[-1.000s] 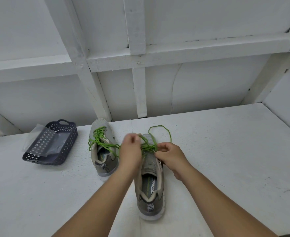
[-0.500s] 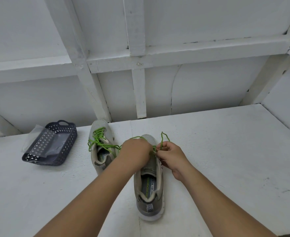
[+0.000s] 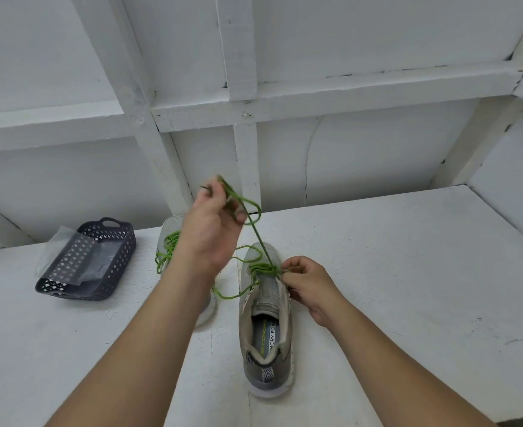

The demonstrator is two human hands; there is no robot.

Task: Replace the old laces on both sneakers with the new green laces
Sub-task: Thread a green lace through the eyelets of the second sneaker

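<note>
"MORY FOA" on the sneaker [image 3: 266, 306] insole (partly hidden)

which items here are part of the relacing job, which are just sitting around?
In the job:
- near sneaker
- green lace, pulled up by left hand, pinched at the eyelets by right hand
- far sneaker, green-laced

Lying about:
- dark basket
- clear plastic wrapper in it

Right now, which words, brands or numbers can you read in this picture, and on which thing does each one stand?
"MORY FOA": black letters on the insole of the nearer sneaker, cut off at both ends by the shoe's collar.
Green brand word beside it on the same insole: too blurred to read.
Small print on the tongue label: too small to read.
Basket and far sneaker: no text visible.
</note>
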